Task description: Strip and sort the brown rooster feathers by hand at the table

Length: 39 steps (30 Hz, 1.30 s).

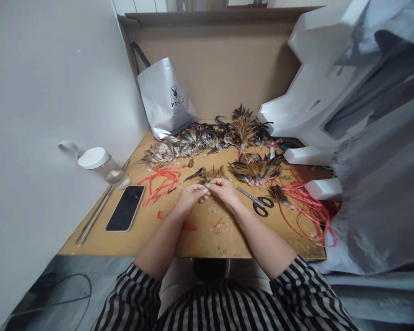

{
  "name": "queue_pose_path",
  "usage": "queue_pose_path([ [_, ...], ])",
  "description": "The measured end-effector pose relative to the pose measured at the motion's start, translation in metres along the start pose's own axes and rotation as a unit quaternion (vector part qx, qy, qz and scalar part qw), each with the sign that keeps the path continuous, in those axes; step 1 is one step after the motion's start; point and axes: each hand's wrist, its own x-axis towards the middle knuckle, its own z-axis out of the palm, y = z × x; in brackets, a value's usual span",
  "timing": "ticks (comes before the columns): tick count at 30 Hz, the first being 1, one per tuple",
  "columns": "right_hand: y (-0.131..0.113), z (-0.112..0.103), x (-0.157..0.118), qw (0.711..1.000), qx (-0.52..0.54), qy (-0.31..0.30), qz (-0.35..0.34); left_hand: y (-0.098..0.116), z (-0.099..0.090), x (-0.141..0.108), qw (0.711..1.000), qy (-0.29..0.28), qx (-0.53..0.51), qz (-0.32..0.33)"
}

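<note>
At the middle of the table [207, 243], my left hand [193, 195] and my right hand [223, 189] meet with fingertips pinched. Between them they hold the base of a small bunch of brown feathers [214, 173], which fans out away from me. A dark feather [193, 175] lies just left of the bunch. Black-handled scissors [257, 201] rest to the right of my right hand. Behind my hands are a brown feather pile [255, 168] and a long row of black and brown feathers [193, 140].
Red strips [162, 181] lie left, and a red strip bundle [310, 211] lies right beside a small feather bunch [278, 194]. A phone [126, 208], sticks [95, 215] and a lidded jar [101, 164] line the left side. A silver bag [163, 99] and white foam [317, 87] stand behind.
</note>
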Motion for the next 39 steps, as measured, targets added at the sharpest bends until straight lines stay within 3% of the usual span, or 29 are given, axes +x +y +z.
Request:
queue_pose_path([
  [5,-0.003,-0.002,-0.002,0.998,-0.061,-0.021,-0.012,0.001,0.001,-0.002,1.0,0.0,0.018,0.011],
  [10,-0.003,-0.002,-0.002,0.998,-0.045,-0.048,-0.002,0.001,0.0,-0.002,1.0,-0.009,0.009,-0.002],
  [17,0.002,-0.003,0.001,0.994,-0.092,-0.014,-0.06,0.005,-0.006,-0.001,0.986,0.018,-0.16,-0.037],
  [20,-0.001,0.0,-0.004,0.968,-0.208,-0.004,-0.138,0.006,-0.008,0.0,0.978,0.017,-0.206,-0.04],
  [23,-0.006,0.001,-0.011,0.92,-0.325,-0.018,-0.219,0.006,-0.008,0.0,0.975,0.017,-0.219,-0.042],
  [26,-0.009,0.0,-0.015,0.889,-0.382,-0.023,-0.25,0.005,-0.006,-0.001,0.975,0.011,-0.216,-0.041],
  [34,-0.009,-0.002,-0.013,0.876,-0.416,-0.015,-0.245,0.005,-0.005,-0.002,0.983,0.008,-0.182,-0.034],
  [39,-0.018,-0.024,-0.002,0.882,-0.421,0.032,-0.207,0.005,-0.01,0.0,0.978,0.033,-0.203,-0.018],
])
